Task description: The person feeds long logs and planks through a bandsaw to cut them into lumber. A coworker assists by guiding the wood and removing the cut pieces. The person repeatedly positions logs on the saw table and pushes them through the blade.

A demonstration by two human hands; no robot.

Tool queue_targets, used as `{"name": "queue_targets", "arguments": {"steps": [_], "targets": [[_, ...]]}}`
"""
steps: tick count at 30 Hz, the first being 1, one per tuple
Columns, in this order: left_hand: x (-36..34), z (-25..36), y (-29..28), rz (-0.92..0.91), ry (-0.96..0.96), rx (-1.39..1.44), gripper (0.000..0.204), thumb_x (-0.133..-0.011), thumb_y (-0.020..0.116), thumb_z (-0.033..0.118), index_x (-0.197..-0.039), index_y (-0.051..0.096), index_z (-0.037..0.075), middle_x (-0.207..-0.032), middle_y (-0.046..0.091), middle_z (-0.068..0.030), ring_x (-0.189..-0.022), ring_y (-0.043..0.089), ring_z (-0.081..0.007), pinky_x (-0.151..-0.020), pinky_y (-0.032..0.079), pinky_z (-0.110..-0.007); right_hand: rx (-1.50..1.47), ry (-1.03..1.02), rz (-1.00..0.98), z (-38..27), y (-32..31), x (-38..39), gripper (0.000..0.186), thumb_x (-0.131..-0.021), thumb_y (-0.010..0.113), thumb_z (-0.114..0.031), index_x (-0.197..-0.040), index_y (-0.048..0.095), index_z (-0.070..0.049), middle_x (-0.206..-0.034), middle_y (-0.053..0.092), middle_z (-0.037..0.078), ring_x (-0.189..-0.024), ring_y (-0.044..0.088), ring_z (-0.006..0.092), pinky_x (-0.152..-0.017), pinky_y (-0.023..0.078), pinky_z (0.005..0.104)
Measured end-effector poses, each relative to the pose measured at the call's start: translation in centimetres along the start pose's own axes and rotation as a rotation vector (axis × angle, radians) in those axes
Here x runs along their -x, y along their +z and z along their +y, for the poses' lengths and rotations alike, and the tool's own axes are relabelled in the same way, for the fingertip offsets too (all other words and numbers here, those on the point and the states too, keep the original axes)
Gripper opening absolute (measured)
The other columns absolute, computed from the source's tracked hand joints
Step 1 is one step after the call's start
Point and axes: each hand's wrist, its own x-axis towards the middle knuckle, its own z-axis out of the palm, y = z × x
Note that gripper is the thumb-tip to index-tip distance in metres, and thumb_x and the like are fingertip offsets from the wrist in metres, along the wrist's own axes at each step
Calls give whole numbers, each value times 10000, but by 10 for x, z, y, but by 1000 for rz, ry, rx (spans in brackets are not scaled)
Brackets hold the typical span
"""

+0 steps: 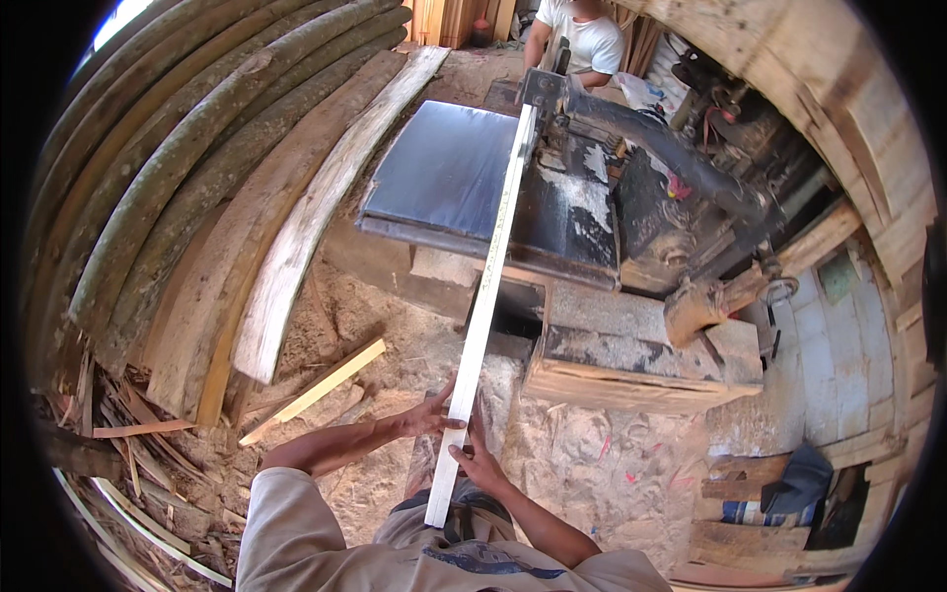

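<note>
A long pale wooden strip (483, 306) runs away from my waist, its far part lying across a dark metal machine table (434, 158). Its far end reaches a dark upright head (543, 91) at the back of that table. From the left side, my left hand (432, 415) is closed round the near part of the strip. My right hand (479, 464) grips it from the right, slightly closer to my body. Fingers under the wood are partly hidden.
Bark-covered logs (187, 187) and rough planks (326, 212) are stacked at left. Beyond the table is another person (592, 44) in a white shirt. A heavy machine arm (681, 148) stands at right above a wooden block (641, 365). Sawdust and a short offcut (316, 390) cover the ground.
</note>
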Motion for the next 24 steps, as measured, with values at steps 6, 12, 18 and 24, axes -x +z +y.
{"name": "queue_targets", "arguments": {"steps": [6, 12, 18, 24], "targets": [[79, -71, 61, -6, -24, 63, 1084, -851, 693, 108, -1486, -153, 341, -1349, 455, -129, -1218, 473, -268, -928, 484, -473, 96, -60, -6, 71, 50, 87, 819, -925, 566, -438, -1506, 107, -88, -1291, 512, 204, -1121, 568, 291, -731, 565, 364], [176, -139, 131, 38, -22, -26, 1073, -856, 686, 99, -1486, -148, 342, -1349, 464, -129, -1232, 462, -268, -954, 453, -513, -35, 103, -26, 102, 117, 196, 745, -925, 584, -377, -1500, 169, -148, -1150, 610, 171, -969, 639, 249, -729, 562, 353], [247, -209, 188, 12, 4, -25, 1058, -863, 682, 108, -1483, -133, 377, -1352, 468, -122, -1221, 475, -265, -935, 469, -505, -19, 41, -7, 171, 171, 278, 806, -914, 593, -408, -1517, 100, -202, -1138, 618, 192, -951, 647, 258, -722, 566, 348], [336, -277, 232, 8, 1, -39, 1061, -858, 694, 125, -1485, -122, 384, -1341, 482, -112, -1213, 484, -264, -944, 459, -511, -82, 70, -30, 202, 245, 372, 797, -949, 568, -327, -1523, 23, -232, -1109, 586, 143, -914, 617, 197, -735, 544, 330]]}}
